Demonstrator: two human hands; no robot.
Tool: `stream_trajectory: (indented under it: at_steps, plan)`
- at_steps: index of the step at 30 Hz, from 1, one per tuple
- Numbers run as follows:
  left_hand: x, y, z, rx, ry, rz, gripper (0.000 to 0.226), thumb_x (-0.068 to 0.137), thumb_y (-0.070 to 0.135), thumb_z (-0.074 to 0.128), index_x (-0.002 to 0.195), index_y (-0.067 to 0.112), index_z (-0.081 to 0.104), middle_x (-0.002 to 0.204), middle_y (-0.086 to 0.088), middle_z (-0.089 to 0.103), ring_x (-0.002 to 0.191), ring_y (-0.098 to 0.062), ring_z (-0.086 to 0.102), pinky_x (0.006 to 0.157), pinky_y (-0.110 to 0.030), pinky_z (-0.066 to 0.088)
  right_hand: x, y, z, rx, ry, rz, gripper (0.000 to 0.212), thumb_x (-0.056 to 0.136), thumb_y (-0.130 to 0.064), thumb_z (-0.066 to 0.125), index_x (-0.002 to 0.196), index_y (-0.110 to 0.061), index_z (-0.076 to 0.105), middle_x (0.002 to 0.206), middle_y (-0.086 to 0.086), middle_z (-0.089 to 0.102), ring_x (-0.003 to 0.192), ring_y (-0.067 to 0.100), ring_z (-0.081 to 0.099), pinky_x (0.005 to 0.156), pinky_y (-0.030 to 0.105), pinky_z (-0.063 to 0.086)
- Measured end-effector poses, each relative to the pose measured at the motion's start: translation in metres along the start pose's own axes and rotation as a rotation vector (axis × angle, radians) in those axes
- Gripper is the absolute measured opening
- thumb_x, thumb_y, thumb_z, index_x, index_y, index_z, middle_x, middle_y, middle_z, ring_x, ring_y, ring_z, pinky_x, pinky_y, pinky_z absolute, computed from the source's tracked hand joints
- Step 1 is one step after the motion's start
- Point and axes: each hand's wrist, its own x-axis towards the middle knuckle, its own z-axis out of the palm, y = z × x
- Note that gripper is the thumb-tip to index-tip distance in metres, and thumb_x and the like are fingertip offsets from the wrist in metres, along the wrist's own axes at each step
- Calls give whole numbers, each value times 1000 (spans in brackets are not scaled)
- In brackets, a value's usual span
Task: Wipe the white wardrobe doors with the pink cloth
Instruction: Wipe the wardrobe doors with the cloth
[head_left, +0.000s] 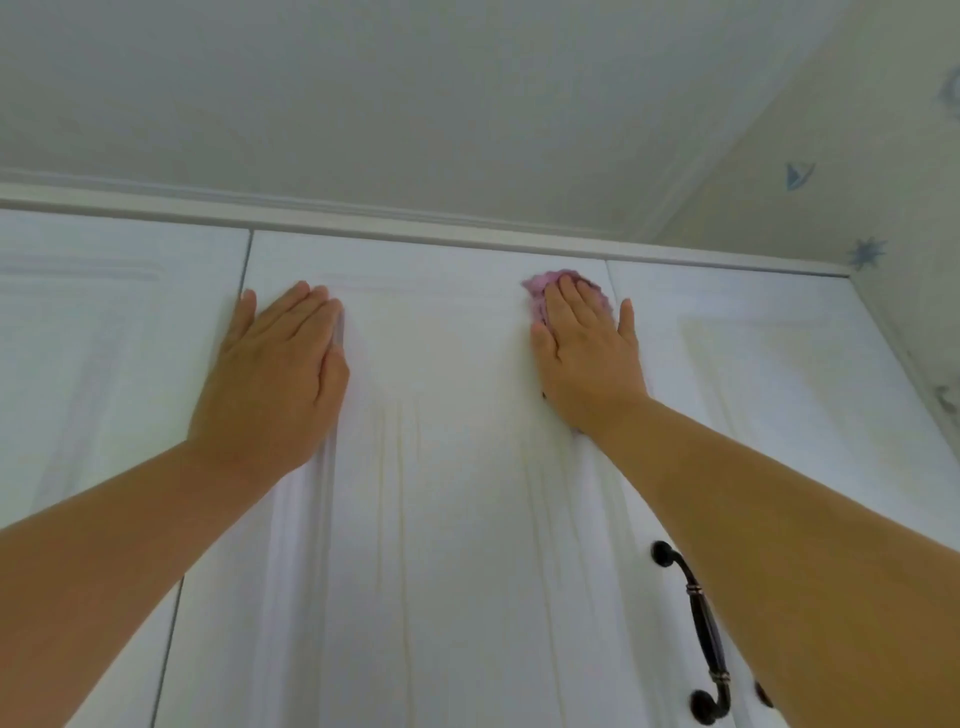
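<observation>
While the right hand (587, 353) presses the pink cloth (550, 285) flat-fingered against the middle wardrobe door (441, 467) near its top edge, the left hand (275, 374) lies flat, fingers straight and together. It probably steadies the door against the push.

pink cloth (540, 289) atop white door (441, 467)

Pale ceiling (415, 88) overhead, meeting a white cornice (363, 210) that runs across the frame. At right, cream wallpaper (831, 130) dotted with small blue motifs (one star-shaped (866, 253), the others too blurred to name).
</observation>
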Motion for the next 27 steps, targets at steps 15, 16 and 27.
stream_trajectory:
  at_steps: [15, 16, 27]
  plan:
    - [-5, -1, -12, -307, 63, -212, 63, 99, 34, 20, 148, -1, 39, 151, -20, 43, 146, -28, 33, 122, -23, -6, -30, -114, 13, 133, -47, -368, 52, 109, -35, 19, 161, -29, 17, 168, -7, 11, 154, 10, 2, 122, 49, -13]
    - [-6, -1, -10, -249, 38, -187, 65, 99, 35, 19, 148, -2, 38, 152, -20, 42, 147, -29, 31, 124, -30, -4, -25, -93, 10, 101, -34, -276, 53, 108, -34, 16, 161, -29, 13, 168, -7, 9, 155, 11, 0, 123, 50, -12]
    - [2, 1, -27, -657, -21, -422, 57, 103, 43, 23, 148, 15, 44, 156, 1, 39, 148, -10, 26, 123, -23, 9, -16, -102, 11, 71, 106, 2, 59, 106, -36, 19, 160, -12, 19, 166, 8, 20, 154, 22, 11, 126, 43, -2]
